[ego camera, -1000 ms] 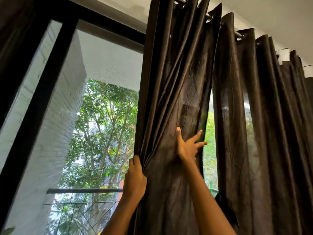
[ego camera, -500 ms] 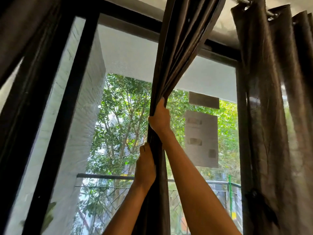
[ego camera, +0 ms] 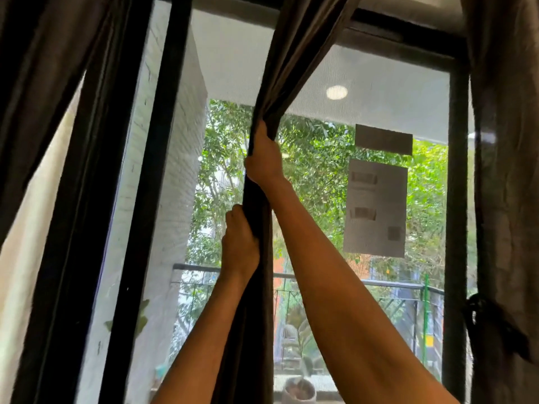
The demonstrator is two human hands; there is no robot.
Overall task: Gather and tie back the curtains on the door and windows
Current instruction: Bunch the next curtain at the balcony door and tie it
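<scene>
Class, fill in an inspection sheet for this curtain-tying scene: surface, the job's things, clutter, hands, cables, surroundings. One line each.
Surface: no worktop in view; the work is at a black-framed pane.
Job's things: middle curtain gathered into a narrow bunch, no tie seen on it; right curtain bound by a dark tie; left curtain, no tie in view.
Clutter: paper sheets stuck on the pane.
Hands: right hand grips the bunch higher up; left hand grips it lower down.
Cables: nothing seen.
Surroundings: balcony railing, trees, round ceiling light.
</scene>
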